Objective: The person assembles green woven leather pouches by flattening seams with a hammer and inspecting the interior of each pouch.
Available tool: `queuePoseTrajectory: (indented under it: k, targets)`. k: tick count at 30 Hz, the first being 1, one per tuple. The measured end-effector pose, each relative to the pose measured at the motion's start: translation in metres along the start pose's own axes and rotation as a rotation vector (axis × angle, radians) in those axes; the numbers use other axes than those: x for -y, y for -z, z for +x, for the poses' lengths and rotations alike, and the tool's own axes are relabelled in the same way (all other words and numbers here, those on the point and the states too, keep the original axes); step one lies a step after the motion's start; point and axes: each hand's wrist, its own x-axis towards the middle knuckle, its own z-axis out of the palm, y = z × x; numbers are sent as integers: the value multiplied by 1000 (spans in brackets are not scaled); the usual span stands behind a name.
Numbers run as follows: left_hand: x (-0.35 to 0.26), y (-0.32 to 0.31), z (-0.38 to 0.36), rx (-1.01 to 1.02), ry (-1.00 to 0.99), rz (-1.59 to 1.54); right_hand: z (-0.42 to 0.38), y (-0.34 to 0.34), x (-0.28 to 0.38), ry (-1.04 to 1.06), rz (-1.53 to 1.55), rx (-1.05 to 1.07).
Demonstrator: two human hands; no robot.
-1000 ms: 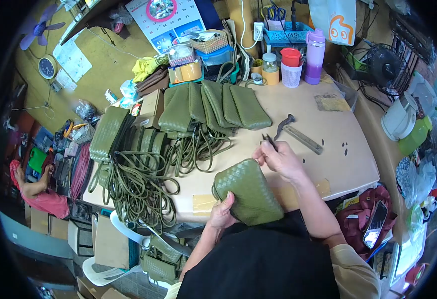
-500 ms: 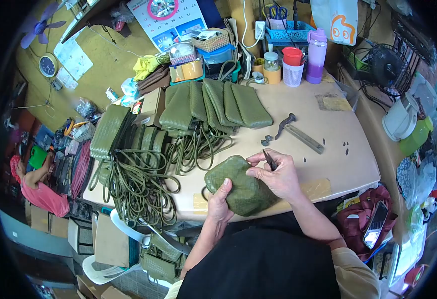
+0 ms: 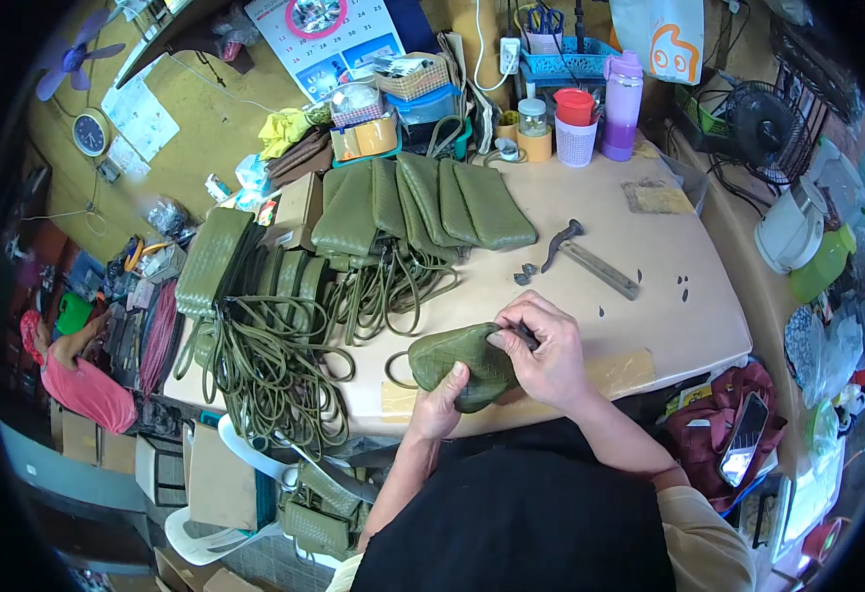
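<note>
A green woven-textured pouch (image 3: 462, 360) is held above the table's front edge. My left hand (image 3: 439, 405) grips its lower left side, thumb on top. At its upper right edge, my right hand (image 3: 541, 350) is closed around a small dark pointed tool (image 3: 523, 335), whose tip is hidden against the pouch. A thin green cord loops out on the pouch's left. Several flat green pouches (image 3: 491, 205) lie behind, and a heap of green cords (image 3: 284, 345) spreads to the left.
Beyond my hands lie a dark curved tool (image 3: 561, 245) and a flat bar (image 3: 598, 271) on the table (image 3: 689, 316). A purple bottle (image 3: 622, 107) stands at the back. A maroon bag (image 3: 723, 434) with a phone is at right. Another person (image 3: 87, 380) is at far left.
The pouch has turned and shows a narrower side. My right hand has shifted slightly left and down, with the tool's tip now against the pouch. The cord loop shows more.
</note>
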Motion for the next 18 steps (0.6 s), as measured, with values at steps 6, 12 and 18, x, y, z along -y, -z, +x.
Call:
queuePoseTrajectory:
  k: [6, 12, 18]
  targets:
    - [-3, -8, 0, -168, 76, -122, 9, 1, -13, -172, -22, 229]
    - [7, -2, -1, -137, 67, -33, 10, 3, -16, -151, 30, 265]
    - [2, 8, -2, 104, -114, 8, 19, 13, -43, -417, 399, -107]
